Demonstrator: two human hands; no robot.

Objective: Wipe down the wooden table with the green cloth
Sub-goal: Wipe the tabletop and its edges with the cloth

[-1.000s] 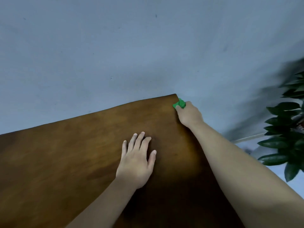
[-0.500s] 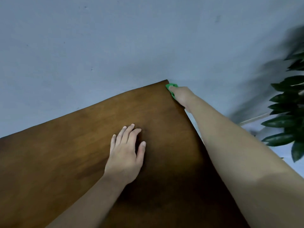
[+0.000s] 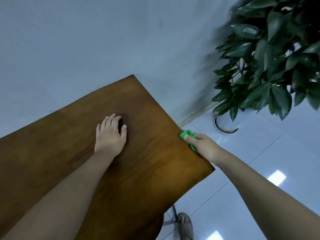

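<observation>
While your left hand point(image 3: 110, 135) lies flat on the wooden worktop point(image 3: 152, 170), fingers point(image 3: 110, 119) straight and slightly apart, your right hand point(image 3: 206, 146) grips the green cloth point(image 3: 187, 134) at the worktop's right edge, pale wall point(image 3: 86, 40) beyond it, glossy tiled floor point(image 3: 259, 170) and leafy plant point(image 3: 270, 58) right of it.
</observation>
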